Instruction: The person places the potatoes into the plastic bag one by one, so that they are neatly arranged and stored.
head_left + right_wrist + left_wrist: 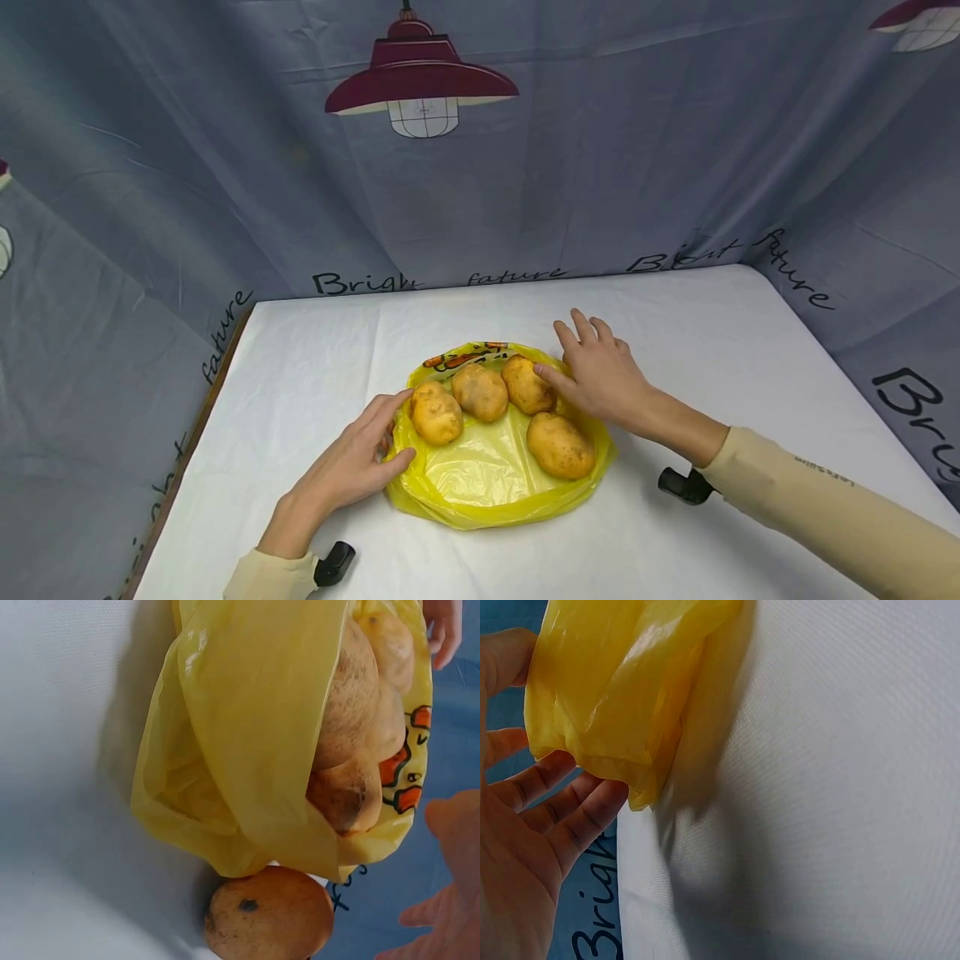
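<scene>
Several potatoes [481, 392] lie inside a yellow plastic bag [480, 514], its mouth spread wide toward me. My left hand [347, 465] rests against the bag's left side, fingers loosely bent and thumb apart. In the left wrist view its fingertips [592, 806] meet the edge of the yellow plastic. Over the bag's right rim, my right hand [606, 379] has its fingers spread, with the thumb overlapping one potato [525, 387]. The right wrist view shows another potato [270, 915] on the table outside the bag, close to my right hand; in the head view that hand hides it.
A white cloth [315, 358] covers the table, whose brown left edge [191, 450] shows. Grey-blue curtains [600, 150] with printed lamps and lettering hang behind and at both sides. Black wrist cameras [335, 564] stick out from both sleeves, low over the cloth.
</scene>
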Action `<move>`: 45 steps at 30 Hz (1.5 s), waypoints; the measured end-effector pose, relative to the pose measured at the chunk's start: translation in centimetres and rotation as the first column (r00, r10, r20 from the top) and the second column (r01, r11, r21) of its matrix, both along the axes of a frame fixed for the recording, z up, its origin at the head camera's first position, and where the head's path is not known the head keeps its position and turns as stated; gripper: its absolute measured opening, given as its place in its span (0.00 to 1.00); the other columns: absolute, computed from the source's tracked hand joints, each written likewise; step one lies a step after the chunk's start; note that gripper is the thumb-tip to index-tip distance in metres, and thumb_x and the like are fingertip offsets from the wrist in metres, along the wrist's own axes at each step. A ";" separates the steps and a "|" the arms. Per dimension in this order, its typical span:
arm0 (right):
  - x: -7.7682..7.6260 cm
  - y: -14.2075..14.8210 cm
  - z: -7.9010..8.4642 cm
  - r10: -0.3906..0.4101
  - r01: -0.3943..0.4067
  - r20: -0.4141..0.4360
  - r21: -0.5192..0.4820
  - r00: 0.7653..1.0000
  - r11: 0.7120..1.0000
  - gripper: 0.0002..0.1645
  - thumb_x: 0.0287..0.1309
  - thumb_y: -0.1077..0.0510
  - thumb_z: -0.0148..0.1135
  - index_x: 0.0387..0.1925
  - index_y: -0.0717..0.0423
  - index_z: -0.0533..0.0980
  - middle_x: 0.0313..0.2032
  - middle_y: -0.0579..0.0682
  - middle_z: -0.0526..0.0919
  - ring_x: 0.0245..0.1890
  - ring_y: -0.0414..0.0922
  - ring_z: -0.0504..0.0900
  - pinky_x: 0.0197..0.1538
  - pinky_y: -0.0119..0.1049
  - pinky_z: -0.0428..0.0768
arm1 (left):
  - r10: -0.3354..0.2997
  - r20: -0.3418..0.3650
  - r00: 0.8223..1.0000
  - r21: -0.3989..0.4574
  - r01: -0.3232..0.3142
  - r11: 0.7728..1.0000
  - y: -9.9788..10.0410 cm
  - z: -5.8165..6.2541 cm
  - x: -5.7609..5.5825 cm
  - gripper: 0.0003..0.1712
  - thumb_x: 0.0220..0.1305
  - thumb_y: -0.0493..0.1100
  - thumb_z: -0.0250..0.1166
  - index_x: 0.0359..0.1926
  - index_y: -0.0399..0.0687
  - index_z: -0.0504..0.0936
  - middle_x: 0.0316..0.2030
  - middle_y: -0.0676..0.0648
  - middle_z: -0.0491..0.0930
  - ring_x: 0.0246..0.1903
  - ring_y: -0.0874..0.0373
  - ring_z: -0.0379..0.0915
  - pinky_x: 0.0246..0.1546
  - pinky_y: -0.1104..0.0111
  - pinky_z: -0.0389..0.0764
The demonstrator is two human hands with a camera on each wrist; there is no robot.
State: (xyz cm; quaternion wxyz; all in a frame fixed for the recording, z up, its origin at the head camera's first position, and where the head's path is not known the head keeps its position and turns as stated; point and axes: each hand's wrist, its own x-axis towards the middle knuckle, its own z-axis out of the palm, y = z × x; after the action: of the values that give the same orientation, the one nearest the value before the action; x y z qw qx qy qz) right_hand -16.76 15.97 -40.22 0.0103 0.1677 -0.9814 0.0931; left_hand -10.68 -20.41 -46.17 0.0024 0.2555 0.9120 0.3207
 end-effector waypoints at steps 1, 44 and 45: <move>-0.1 0.1 0.0 -0.006 0.006 0.006 -0.002 1.000 1.000 0.46 0.70 0.33 0.52 0.72 0.63 0.62 0.73 0.71 0.56 0.68 0.72 0.59 0.56 0.72 0.71 | 0.000 0.000 1.000 -0.001 0.000 1.000 0.0 0.0 0.0 0.43 0.62 0.48 0.69 0.76 0.54 0.62 0.58 0.58 0.70 0.35 0.62 0.71 0.34 0.71 0.75; -0.9 3.9 -2.0 -0.166 0.193 0.169 -0.155 0.971 0.969 0.53 0.69 0.33 0.53 0.72 0.73 0.55 0.69 0.80 0.54 0.65 0.79 0.56 0.55 0.78 0.65 | 0.003 -0.008 1.000 0.005 -0.003 1.000 0.0 -0.3 0.1 0.43 0.63 0.48 0.69 0.76 0.55 0.62 0.59 0.58 0.69 0.35 0.64 0.70 0.34 0.71 0.75; -0.9 3.9 -2.1 -0.167 0.198 0.184 -0.166 0.969 0.966 0.54 0.69 0.33 0.53 0.72 0.74 0.55 0.69 0.80 0.54 0.65 0.79 0.56 0.55 0.77 0.65 | 0.003 -0.008 1.000 0.004 -0.003 1.000 0.0 -0.3 0.1 0.43 0.63 0.49 0.69 0.76 0.55 0.62 0.59 0.59 0.69 0.35 0.64 0.70 0.34 0.71 0.75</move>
State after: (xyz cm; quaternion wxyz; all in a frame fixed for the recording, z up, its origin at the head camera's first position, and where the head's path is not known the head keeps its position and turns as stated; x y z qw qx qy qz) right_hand -17.68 19.88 -42.30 -0.0487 0.0659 -0.9773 0.1955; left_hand -10.60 -20.42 -46.42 -0.0023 0.2555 0.9117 0.3217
